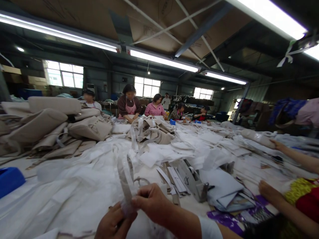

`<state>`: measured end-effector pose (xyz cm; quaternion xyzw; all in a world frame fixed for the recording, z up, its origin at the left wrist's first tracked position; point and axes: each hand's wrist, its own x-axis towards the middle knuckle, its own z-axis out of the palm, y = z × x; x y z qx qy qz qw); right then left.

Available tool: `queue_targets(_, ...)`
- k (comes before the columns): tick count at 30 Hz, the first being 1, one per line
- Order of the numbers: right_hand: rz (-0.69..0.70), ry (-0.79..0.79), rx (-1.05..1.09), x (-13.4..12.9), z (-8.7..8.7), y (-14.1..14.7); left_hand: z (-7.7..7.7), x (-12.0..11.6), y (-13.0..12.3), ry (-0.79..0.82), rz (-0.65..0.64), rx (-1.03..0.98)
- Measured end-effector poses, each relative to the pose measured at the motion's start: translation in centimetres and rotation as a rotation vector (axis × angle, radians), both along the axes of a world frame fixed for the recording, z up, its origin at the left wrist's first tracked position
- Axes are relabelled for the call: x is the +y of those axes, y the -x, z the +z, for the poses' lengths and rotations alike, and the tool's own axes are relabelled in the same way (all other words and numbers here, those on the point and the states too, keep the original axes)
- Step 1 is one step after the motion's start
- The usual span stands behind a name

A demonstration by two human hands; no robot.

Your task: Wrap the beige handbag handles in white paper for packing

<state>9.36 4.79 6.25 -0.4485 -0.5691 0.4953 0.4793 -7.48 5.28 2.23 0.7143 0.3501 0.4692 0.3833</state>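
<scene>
A beige strap (125, 186), looped and wrapped in thin whitish plastic, stands up from between my two hands. My left hand (114, 221) grips its lower end from below, fingers closed. Pressed against the same wrapped end, the thumb and fingers of my right hand (152, 201) are pinched together. White plastic sheets (72, 199) cover the table around my left hand. Beyond my right hand are white paper strips (177, 181) and a grey tape dispenser (193, 179).
Beige bags (50, 126) are heaped at the left, with a smaller beige pile (154, 131) ahead. A blue object (11, 181) sits at the left edge. A co-worker's arms (276, 196) reach in from the right. Several people work across the table.
</scene>
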Motion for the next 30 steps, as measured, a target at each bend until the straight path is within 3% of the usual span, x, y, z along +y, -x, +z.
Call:
queue_targets(5, -0.006, -0.51, -0.465, -0.8, -0.3, -0.6, 1.7, -0.5, 0.6, 0.602, -0.13, -0.28)
queue_targets(8, 0.024, -0.687, -0.709, -0.9, -1.3, -0.6, 1.9, -0.6, -0.3, 0.717, -0.092, -0.404)
queue_targets(11, 0.086, -0.746, -0.908, -1.1, -1.8, -0.6, 1.5, -0.7, -1.0, 0.73, -0.045, -0.434)
queue_targets(13, 0.129, -0.72, -0.908, -1.1, -1.4, -0.7, 1.4, -0.8, -1.0, 0.664, 0.003, -0.397)
queue_targets(15, 0.147, -0.603, -0.76, -1.0, -0.7, -1.0, 1.6, -1.0, -0.7, 0.487, 0.059, -0.298)
queue_targets(19, 0.129, -0.03, -0.272, -0.5, 0.3, -1.4, 1.8, -1.5, -0.1, -0.036, 0.085, 0.023)
queue_targets(22, 0.082, 0.273, -0.034, -0.2, 0.1, -1.0, 1.2, -1.8, -0.2, -0.26, 0.093, 0.229)
queue_targets(24, 0.058, 0.279, 0.027, -0.2, -0.2, -0.7, 0.7, -2.0, -0.4, -0.302, 0.141, 0.294)
queue_targets(26, 0.049, 0.166, -0.01, -0.3, -0.3, -0.5, 0.7, -1.9, -0.3, -0.26, 0.148, 0.282)
queue_targets(28, 0.047, -0.026, -0.143, -0.6, -0.2, -0.5, 1.0, -1.7, 0.1, -0.073, 0.047, 0.167)
queue_targets(30, 0.061, -0.24, -0.32, -0.9, -0.1, -0.7, 1.4, -1.2, 0.5, 0.235, -0.107, -0.039)
